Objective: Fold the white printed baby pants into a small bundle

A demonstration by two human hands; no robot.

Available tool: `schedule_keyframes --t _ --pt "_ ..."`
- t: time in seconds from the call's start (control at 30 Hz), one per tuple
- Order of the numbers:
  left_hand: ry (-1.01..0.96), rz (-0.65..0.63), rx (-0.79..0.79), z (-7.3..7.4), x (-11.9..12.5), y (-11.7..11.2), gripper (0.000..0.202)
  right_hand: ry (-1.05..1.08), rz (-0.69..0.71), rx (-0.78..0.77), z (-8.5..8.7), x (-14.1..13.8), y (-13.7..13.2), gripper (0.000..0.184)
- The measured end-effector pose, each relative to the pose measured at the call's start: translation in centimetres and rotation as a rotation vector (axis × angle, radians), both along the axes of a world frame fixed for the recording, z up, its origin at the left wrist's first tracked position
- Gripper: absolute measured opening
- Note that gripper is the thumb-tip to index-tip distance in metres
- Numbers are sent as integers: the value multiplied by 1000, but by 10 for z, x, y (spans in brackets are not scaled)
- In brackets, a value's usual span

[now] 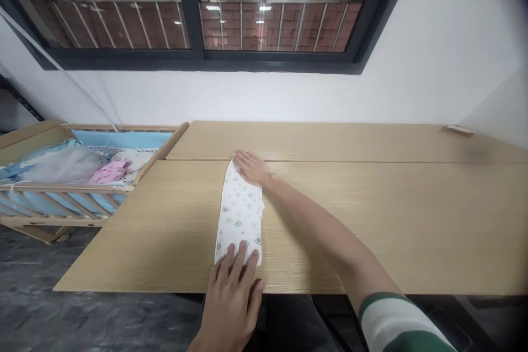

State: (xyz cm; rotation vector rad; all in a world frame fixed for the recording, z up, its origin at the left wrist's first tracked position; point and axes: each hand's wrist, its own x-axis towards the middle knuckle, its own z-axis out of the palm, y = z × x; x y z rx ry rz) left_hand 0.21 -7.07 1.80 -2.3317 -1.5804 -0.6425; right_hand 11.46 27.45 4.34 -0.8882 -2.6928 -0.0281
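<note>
A long white diaper (240, 214) with a small green print lies flat on the light wooden table (371, 214), running away from me. My left hand (233, 300) rests on its near end, fingers spread on top and close to the table's front edge. My right hand (248, 168) lies flat on the far end, with the arm in a green-and-white striped sleeve (396, 327) stretched across the table. Neither hand grips the diaper.
A wooden baby crib (66, 188) with blue padding, a pink cloth and a pale net stands beyond the table's left side. A small wooden strip (457, 130) lies at the far right. A seam crosses the table behind the diaper.
</note>
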Motion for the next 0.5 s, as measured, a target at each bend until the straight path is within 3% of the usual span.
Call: schedule_keyframes --t 0.23,0.37,0.5 --pt "-139 -98 -80 3 -18 10 41 44 47 -30 29 17 -76 55" --pt "-291 -120 -89 1 -36 17 31 119 102 -234 47 32 -148 43" --pt "-336 -158 -77 -2 -57 14 24 70 249 -340 50 56 -225 31"
